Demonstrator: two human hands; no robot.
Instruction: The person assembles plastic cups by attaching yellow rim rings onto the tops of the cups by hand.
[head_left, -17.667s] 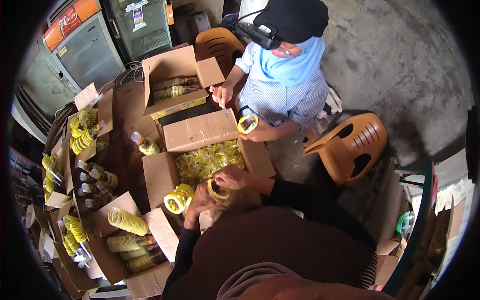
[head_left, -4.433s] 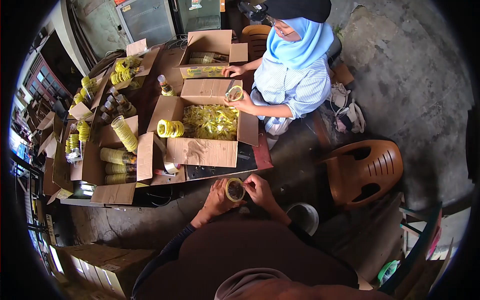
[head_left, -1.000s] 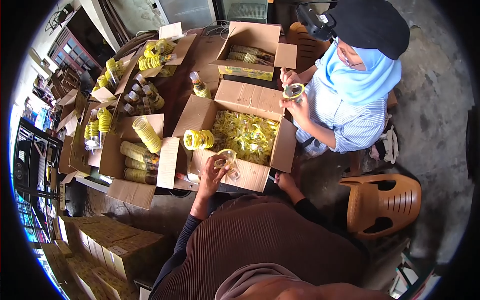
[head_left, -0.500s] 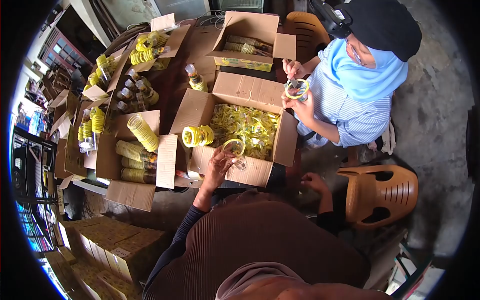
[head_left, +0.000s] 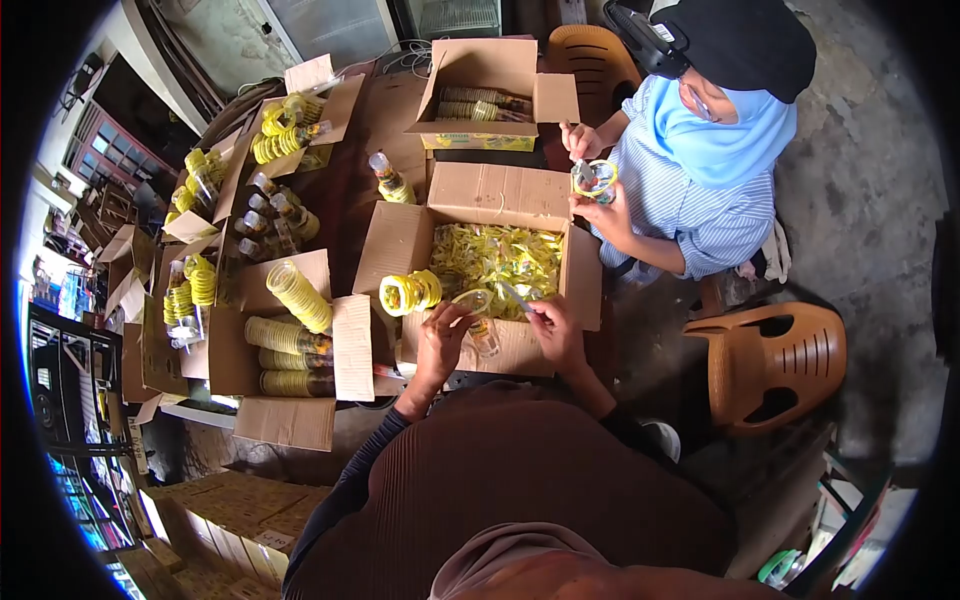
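Note:
My left hand (head_left: 442, 345) grips a clear plastic cup (head_left: 484, 332) with a yellow rim, over the near flap of an open cardboard box (head_left: 395, 240). My right hand (head_left: 556, 330) is closed on the end of a small knife (head_left: 515, 296), whose pale blade points up and left toward the cup. Yellow plastic strips (head_left: 495, 258) fill the box. A stack of yellow-rimmed cups (head_left: 410, 292) lies on the box's left edge, just left of the cup in my left hand.
Across the box, a co-worker (head_left: 690, 170) holds a cup (head_left: 595, 181) and a blade. Boxes with stacked cups (head_left: 290, 340) stand left; another box (head_left: 485, 135) stands behind. An orange chair (head_left: 775, 365) is at the right, and cartons (head_left: 240, 510) are at the lower left.
My right hand has come up from low on the right, now with the knife, beside the cup. My left hand still holds the cup, slightly lower in view.

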